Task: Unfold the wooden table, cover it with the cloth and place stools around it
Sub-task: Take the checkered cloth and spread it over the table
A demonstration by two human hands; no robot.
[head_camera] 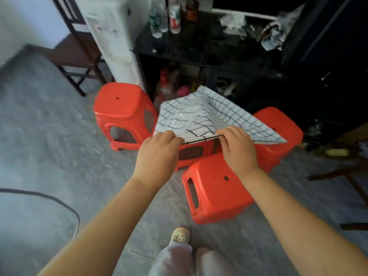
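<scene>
A folded white cloth [205, 116] with a thin black grid is held up in mid-air above the stools. My left hand [159, 152] pinches its near edge on the left, and my right hand [239, 148] pinches the same edge a little to the right. Several red plastic stools stand on the grey floor: one at the left [123, 112], one near me [217, 190], one at the right [278, 136], and one [193, 154] mostly hidden under the cloth and my hands. No wooden folding table is in view.
A white water dispenser [113, 36] and a dark wooden chair [75, 50] stand at the back left. A black cabinet [209, 52] with bottles fills the back. A dark cable [59, 202] curves over the floor at left. Dark furniture legs [342, 174] stand at right.
</scene>
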